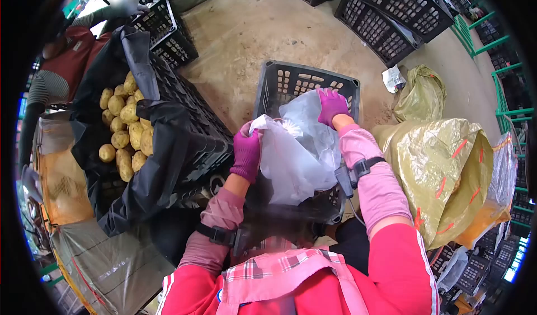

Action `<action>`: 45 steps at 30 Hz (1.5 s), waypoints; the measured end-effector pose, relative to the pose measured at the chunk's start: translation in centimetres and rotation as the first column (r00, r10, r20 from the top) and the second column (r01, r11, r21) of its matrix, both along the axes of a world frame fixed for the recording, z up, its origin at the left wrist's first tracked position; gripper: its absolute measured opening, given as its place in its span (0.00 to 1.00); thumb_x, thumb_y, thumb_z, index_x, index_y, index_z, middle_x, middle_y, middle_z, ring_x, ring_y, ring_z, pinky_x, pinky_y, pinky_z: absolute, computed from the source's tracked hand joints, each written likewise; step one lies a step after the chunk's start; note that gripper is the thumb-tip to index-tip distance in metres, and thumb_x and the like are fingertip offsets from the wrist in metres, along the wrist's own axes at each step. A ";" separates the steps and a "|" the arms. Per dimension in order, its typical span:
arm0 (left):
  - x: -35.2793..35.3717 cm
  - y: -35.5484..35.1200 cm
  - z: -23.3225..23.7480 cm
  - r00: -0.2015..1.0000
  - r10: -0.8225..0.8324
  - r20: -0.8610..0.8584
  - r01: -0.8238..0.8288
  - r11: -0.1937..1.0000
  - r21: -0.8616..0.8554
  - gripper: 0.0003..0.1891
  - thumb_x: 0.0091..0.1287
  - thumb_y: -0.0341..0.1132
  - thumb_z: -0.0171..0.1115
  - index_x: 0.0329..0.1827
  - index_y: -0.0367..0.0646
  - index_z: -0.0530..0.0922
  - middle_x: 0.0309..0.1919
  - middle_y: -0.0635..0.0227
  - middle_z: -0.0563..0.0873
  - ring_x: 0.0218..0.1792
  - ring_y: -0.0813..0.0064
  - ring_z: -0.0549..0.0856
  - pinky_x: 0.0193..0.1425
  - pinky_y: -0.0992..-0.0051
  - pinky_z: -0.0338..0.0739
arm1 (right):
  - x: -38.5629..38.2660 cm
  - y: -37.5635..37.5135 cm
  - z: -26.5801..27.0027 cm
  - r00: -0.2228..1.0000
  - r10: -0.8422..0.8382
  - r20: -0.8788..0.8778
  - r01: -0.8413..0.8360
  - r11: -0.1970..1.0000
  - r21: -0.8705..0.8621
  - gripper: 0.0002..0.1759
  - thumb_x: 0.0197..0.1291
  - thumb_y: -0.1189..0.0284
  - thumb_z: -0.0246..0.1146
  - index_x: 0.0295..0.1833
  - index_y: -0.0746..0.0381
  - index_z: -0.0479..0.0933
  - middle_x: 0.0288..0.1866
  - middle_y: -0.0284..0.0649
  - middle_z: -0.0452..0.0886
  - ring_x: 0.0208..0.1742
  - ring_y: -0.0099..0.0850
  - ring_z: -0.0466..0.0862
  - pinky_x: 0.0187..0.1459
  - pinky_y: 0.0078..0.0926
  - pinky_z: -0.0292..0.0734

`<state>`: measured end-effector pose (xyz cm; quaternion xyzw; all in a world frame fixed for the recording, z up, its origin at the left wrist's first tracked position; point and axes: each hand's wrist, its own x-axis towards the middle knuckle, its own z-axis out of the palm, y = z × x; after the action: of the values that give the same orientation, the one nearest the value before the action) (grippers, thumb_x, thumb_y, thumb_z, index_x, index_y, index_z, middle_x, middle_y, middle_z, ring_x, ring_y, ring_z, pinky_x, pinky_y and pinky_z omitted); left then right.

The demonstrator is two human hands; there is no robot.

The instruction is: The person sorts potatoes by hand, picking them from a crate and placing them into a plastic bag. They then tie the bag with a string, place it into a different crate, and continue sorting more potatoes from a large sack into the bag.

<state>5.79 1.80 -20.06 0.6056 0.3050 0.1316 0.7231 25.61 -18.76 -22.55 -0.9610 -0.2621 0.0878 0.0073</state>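
Note:
My left hand point(247, 150), in a purple glove, is closed on the upper left edge of a thin whitish plastic bag point(296, 161). At the bag's upper right, my right hand point(332, 107), also gloved, has its fingers against the plastic near the crate's right side; whether they grip it is hard to tell. The bag hangs loosely over a black plastic crate point(309, 73) in front of me, and something pale and striped shows at its upper middle. Much of the crate's inside is hidden by the bag.
To the left, potatoes point(127, 119) fill a crate lined with black cloth point(151, 178). A co-worker point(70, 63) is beyond it. A yellow-green sack point(433, 169) stands at the right. Stacked black crates point(377, 27) are at the back right.

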 end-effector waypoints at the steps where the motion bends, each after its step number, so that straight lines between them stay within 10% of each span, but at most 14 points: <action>1: 0.0 0.1 -0.1 1.000 0.000 -0.010 0.000 1.000 0.002 0.13 0.69 0.28 0.60 0.55 0.34 0.80 0.42 0.67 0.87 0.40 0.79 0.84 0.47 0.77 0.79 | 0.0 0.3 -1.9 1.000 0.020 0.015 -0.018 0.991 -0.133 0.38 0.56 0.68 0.63 0.74 0.55 0.63 0.72 0.46 0.70 0.73 0.41 0.70 0.72 0.49 0.61; 3: -0.3 0.1 -0.8 1.000 0.001 -0.021 0.000 1.000 0.030 0.13 0.68 0.26 0.59 0.54 0.34 0.80 0.42 0.66 0.88 0.42 0.77 0.85 0.49 0.77 0.79 | 0.8 -2.1 -12.8 0.986 -0.017 0.167 0.055 0.973 -0.222 0.31 0.57 0.65 0.61 0.69 0.55 0.71 0.70 0.46 0.74 0.70 0.44 0.75 0.73 0.56 0.57; 7: -1.0 1.0 -1.6 0.986 -0.152 -0.070 0.156 0.986 0.057 0.16 0.65 0.27 0.61 0.56 0.33 0.80 0.52 0.61 0.85 0.52 0.76 0.83 0.57 0.75 0.77 | -3.7 -1.7 -14.1 0.851 -0.107 -0.514 0.063 0.993 -0.103 0.17 0.63 0.66 0.58 0.54 0.57 0.84 0.52 0.50 0.85 0.57 0.43 0.84 0.61 0.39 0.75; 11: -0.7 -0.5 -2.1 0.893 -0.423 0.156 0.443 0.887 -0.131 0.26 0.67 0.32 0.65 0.68 0.36 0.72 0.61 0.62 0.80 0.60 0.74 0.80 0.66 0.73 0.74 | -7.3 0.5 -4.5 0.569 0.468 -0.676 -0.095 0.854 0.511 0.09 0.56 0.70 0.62 0.41 0.63 0.80 0.35 0.50 0.84 0.37 0.43 0.82 0.41 0.33 0.76; 15: -2.5 -3.2 1.7 0.757 -0.587 0.285 0.653 0.692 -0.307 0.34 0.72 0.40 0.64 0.77 0.39 0.62 0.66 0.64 0.77 0.65 0.73 0.77 0.70 0.74 0.69 | -9.6 0.4 10.2 0.625 0.540 -0.564 -0.383 0.842 0.380 0.21 0.49 0.71 0.64 0.51 0.61 0.84 0.38 0.52 0.85 0.36 0.38 0.84 0.42 0.31 0.78; 18: -3.1 -3.0 3.3 0.730 -0.654 0.199 0.677 0.733 -0.071 0.22 0.74 0.39 0.60 0.67 0.37 0.73 0.55 0.65 0.84 0.56 0.76 0.82 0.62 0.75 0.76 | -13.6 -3.1 14.9 0.531 0.374 -0.761 0.346 0.724 0.597 0.20 0.56 0.72 0.65 0.55 0.65 0.83 0.39 0.38 0.87 0.41 0.27 0.83 0.45 0.29 0.79; 23: -3.9 -2.9 12.1 0.862 -0.414 0.291 0.499 0.793 -0.350 0.18 0.72 0.37 0.62 0.60 0.36 0.78 0.47 0.66 0.87 0.46 0.77 0.84 0.53 0.75 0.79 | -22.3 -2.9 16.3 0.576 0.497 -0.649 0.452 0.468 0.760 0.45 0.54 0.64 0.74 0.75 0.65 0.62 0.68 0.40 0.73 0.65 0.31 0.75 0.66 0.28 0.69; 29: -7.7 -1.1 20.3 0.830 -0.431 0.355 0.392 0.902 0.178 0.45 0.61 0.35 0.73 0.78 0.33 0.55 0.70 0.50 0.70 0.70 0.62 0.72 0.73 0.67 0.67 | -19.8 -1.2 21.2 0.898 -0.053 -0.437 0.387 0.569 0.726 0.18 0.54 0.69 0.66 0.50 0.66 0.83 0.41 0.50 0.88 0.44 0.42 0.89 0.44 0.37 0.81; 32: -10.8 1.5 17.9 0.833 -0.543 -0.106 0.391 0.441 0.808 0.70 0.41 0.55 0.83 0.79 0.30 0.45 0.75 0.40 0.59 0.77 0.45 0.57 0.80 0.56 0.53 | -18.7 -0.3 22.3 0.945 0.210 -0.250 0.138 0.436 0.889 0.17 0.54 0.71 0.65 0.49 0.64 0.83 0.42 0.48 0.88 0.43 0.42 0.88 0.45 0.37 0.81; 36: -8.3 -1.0 2.3 0.918 -0.397 -0.026 0.233 0.484 0.843 0.42 0.53 0.49 0.75 0.70 0.43 0.69 0.63 0.51 0.74 0.68 0.49 0.69 0.70 0.56 0.65 | -24.0 4.6 24.7 0.920 0.390 -0.029 -0.242 0.626 0.741 0.21 0.52 0.77 0.64 0.55 0.61 0.82 0.46 0.47 0.87 0.48 0.40 0.87 0.53 0.35 0.80; 40: -5.9 -0.5 0.6 0.912 -0.149 0.382 0.023 0.949 0.313 0.19 0.68 0.32 0.58 0.62 0.39 0.78 0.50 0.63 0.85 0.45 0.66 0.86 0.53 0.64 0.81 | -22.0 2.0 24.0 0.917 0.330 -0.223 0.147 0.239 0.960 0.24 0.51 0.78 0.68 0.57 0.65 0.80 0.48 0.45 0.87 0.50 0.37 0.86 0.54 0.33 0.79; 42: -8.1 -2.4 13.4 0.971 -0.144 0.193 0.202 0.923 -0.327 0.20 0.78 0.34 0.46 0.70 0.38 0.70 0.61 0.61 0.81 0.59 0.63 0.82 0.61 0.66 0.78 | -21.4 -0.9 21.9 0.917 0.226 -0.327 0.313 0.097 0.945 0.24 0.52 0.77 0.67 0.57 0.59 0.80 0.53 0.50 0.84 0.55 0.40 0.85 0.56 0.31 0.79; 44: -5.8 -1.5 8.0 0.870 -0.228 0.437 0.340 0.919 -0.199 0.23 0.74 0.37 0.48 0.68 0.34 0.71 0.59 0.56 0.81 0.56 0.59 0.83 0.62 0.60 0.78 | -22.7 -2.0 19.9 0.997 -0.007 0.079 -0.071 0.359 0.930 0.27 0.55 0.71 0.70 0.62 0.56 0.75 0.62 0.46 0.79 0.62 0.41 0.80 0.61 0.37 0.76; 45: -5.9 -2.5 11.2 0.847 -0.089 0.524 0.447 0.654 -0.611 0.24 0.76 0.39 0.43 0.70 0.34 0.67 0.62 0.53 0.78 0.60 0.56 0.80 0.66 0.58 0.75 | -23.2 -1.7 18.2 0.961 0.049 0.271 -0.270 0.362 0.892 0.31 0.57 0.70 0.70 0.66 0.59 0.71 0.61 0.45 0.79 0.63 0.38 0.79 0.63 0.35 0.74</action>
<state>-0.15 -0.70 -8.88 0.2687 0.0600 0.0272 0.9610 2.36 -20.45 -4.32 -0.7665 -0.3579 -0.1686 0.5060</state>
